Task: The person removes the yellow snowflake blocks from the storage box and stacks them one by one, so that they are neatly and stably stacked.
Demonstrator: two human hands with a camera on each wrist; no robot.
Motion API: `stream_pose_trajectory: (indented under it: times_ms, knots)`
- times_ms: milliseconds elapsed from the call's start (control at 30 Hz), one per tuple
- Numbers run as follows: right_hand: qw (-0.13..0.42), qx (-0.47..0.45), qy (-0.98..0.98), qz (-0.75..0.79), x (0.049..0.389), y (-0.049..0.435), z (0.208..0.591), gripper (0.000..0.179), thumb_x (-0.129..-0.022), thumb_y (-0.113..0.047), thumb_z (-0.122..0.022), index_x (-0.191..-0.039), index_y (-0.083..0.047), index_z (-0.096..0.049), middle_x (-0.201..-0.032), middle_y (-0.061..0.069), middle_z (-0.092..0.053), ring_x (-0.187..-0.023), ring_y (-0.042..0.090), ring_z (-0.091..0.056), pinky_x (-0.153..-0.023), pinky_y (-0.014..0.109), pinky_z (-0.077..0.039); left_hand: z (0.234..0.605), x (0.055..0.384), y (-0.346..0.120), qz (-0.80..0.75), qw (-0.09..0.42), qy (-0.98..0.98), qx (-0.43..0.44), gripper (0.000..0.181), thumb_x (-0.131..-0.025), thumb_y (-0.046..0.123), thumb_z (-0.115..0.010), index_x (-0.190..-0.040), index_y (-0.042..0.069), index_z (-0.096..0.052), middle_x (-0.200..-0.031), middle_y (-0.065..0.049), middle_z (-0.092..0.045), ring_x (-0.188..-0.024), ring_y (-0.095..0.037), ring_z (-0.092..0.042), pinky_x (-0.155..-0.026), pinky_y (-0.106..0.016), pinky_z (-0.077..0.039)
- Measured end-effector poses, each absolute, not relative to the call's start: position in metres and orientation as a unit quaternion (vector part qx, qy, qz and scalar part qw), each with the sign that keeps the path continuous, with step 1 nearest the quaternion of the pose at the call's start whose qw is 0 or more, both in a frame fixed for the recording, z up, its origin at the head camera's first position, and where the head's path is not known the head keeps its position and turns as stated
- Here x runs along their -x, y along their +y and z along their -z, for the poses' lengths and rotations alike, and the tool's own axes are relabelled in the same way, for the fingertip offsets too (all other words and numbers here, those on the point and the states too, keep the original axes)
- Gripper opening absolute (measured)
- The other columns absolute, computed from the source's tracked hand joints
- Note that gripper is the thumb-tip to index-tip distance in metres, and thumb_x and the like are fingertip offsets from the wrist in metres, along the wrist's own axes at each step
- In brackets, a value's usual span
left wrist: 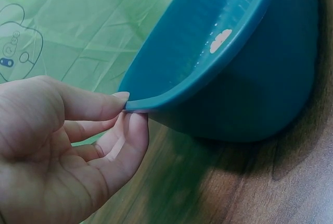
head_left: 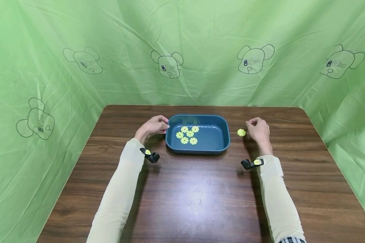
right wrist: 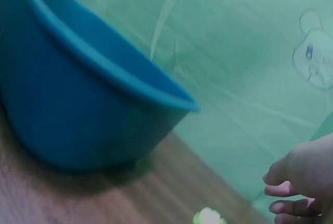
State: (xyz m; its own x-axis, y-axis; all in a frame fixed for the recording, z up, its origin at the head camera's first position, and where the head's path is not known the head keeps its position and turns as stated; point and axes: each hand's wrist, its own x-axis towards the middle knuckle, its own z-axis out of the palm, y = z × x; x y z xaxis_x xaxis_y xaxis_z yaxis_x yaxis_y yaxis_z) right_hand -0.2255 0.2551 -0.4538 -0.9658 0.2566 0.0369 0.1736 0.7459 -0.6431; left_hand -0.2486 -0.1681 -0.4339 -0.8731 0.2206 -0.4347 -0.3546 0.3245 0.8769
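A blue rectangular basin with rounded corners stands on the table, and several yellow flower-shaped pieces lie in its left part. At the basin's left end my left hand pinches the rim, thumb on top and fingers beneath, as the left wrist view shows. To the right of the basin, one more yellow flower-shaped piece lies on the wood; whether it is a stack cannot be told. My right hand is just right of that piece, apart from it, with loosely bent fingers and nothing visible in them.
The dark wooden table reaches back to a green curtain printed with bear heads, which also hangs at both sides. Each wrist wears a small black camera, the left camera and the right camera.
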Motion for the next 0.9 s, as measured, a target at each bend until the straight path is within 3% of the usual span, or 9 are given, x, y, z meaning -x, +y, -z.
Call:
stream_pose_trajectory:
  times_ms: [600,900]
  knots:
    - [0.125,0.039,-0.902,-0.411,0.224,0.211,0.417,0.028,-0.093,-0.028,-0.06,-0.106,-0.004,-0.063,-0.101,0.013,-0.06,-0.089,0.021,-0.051,-0.079,0.031,-0.039,0.431,0.246,-0.167,-0.579,0.243,0.777,0.043,0.035,-0.093,0.001,-0.055,-0.124,-0.002,-0.042,-0.097,-0.01,-0.053,-0.079,-0.016,-0.056,-0.099,-0.047,-0.047]
    - [0.12,-0.012,-0.9,-0.419,0.225,0.182,0.415,0.027,-0.09,-0.025,-0.065,-0.106,-0.003,-0.063,-0.102,0.015,-0.059,-0.091,0.026,-0.054,-0.078,0.032,-0.041,0.432,0.246,-0.167,-0.583,0.241,0.774,0.042,0.035,-0.092,0.001,-0.055,-0.125,-0.003,-0.042,-0.097,-0.01,-0.052,-0.079,-0.016,-0.055,-0.099,-0.048,-0.046]
